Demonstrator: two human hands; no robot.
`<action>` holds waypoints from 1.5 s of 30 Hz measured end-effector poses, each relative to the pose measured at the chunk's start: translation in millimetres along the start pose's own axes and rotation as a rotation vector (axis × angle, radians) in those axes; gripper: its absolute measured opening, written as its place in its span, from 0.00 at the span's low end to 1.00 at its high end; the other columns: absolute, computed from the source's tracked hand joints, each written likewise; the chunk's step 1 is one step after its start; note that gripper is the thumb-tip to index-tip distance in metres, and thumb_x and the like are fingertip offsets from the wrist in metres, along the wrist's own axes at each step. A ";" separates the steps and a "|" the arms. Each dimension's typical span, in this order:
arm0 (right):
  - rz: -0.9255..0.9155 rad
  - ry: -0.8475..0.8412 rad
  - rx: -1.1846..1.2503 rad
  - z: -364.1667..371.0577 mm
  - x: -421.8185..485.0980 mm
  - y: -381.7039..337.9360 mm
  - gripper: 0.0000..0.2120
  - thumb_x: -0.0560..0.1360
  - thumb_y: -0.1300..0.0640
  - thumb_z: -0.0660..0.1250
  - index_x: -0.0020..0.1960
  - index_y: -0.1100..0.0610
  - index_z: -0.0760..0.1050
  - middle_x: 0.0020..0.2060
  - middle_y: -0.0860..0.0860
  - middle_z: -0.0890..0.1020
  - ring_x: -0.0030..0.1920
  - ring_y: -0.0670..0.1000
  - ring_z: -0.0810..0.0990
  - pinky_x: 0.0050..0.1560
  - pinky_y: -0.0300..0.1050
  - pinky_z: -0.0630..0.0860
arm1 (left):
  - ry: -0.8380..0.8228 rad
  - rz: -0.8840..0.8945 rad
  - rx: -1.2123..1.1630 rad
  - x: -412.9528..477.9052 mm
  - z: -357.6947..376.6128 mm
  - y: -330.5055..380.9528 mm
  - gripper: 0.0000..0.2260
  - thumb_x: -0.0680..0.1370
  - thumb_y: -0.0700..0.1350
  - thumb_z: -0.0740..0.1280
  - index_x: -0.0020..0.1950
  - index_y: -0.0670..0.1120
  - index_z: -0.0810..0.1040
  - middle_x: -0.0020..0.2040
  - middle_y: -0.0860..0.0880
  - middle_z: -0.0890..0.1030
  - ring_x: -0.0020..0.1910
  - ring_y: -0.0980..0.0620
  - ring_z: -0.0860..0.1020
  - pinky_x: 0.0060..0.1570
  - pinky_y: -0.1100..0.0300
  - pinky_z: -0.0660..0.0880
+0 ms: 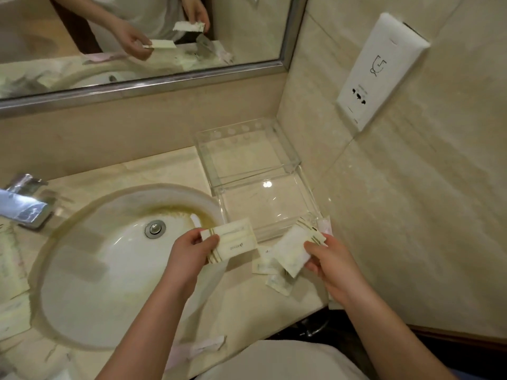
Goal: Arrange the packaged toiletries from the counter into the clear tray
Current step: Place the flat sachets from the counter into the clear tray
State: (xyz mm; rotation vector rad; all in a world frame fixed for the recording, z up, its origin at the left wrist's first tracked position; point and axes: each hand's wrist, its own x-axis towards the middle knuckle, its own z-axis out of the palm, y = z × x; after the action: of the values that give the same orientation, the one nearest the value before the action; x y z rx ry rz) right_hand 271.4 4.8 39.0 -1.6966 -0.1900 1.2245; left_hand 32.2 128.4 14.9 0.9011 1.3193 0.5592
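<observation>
Clear tray (297,171): apparently empty. Left hand (189,249) gripping one packet (233,239); right hand (327,260) gripping another packet (295,249). Loose sachets (270,272) remaining on surface (241,303).

I can't read the small dark print on the packet (236,242) or the wall plate (380,69).

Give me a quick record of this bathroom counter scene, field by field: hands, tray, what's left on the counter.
left hand: holds a flat cream packet over the sink's rim
right hand: holds a white packet near the tray's front edge
clear tray: in the counter corner, no packets inside
loose packets: on the counter between the hands
faucet: left of the sink
</observation>
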 end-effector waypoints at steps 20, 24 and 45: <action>0.022 0.119 0.051 -4.0 85.1 -36.6 0.06 0.75 0.65 0.67 0.52 0.60 0.76 0.38 0.55 0.82 0.26 0.42 0.77 0.29 0.39 0.68 | -0.017 0.307 1.029 105.5 75.3 47.2 0.10 0.76 0.38 0.65 0.56 0.46 0.78 0.45 0.48 0.80 0.39 0.48 0.75 0.37 0.58 0.67; 0.004 0.127 -0.037 -0.4 94.0 -42.1 0.11 0.74 0.66 0.68 0.54 0.56 0.74 0.42 0.56 0.83 0.26 0.42 0.78 0.30 0.41 0.71 | -0.004 0.330 1.064 105.3 73.2 44.2 0.10 0.76 0.39 0.64 0.55 0.47 0.78 0.48 0.49 0.82 0.45 0.47 0.78 0.39 0.57 0.72; -0.380 -0.247 -0.068 -8.2 86.3 -61.8 0.20 0.65 0.70 0.59 0.38 0.52 0.85 0.35 0.51 0.85 0.38 0.49 0.83 0.37 0.39 0.78 | 0.100 0.345 0.234 53.8 40.3 37.1 0.23 0.73 0.25 0.61 0.41 0.52 0.86 0.40 0.58 0.86 0.35 0.64 0.80 0.39 0.71 0.74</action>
State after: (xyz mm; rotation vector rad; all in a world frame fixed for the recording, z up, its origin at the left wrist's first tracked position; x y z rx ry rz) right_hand 343.2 83.1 32.5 -1.4753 -0.6784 1.1431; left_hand 87.0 182.2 14.2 1.3228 1.3461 0.7329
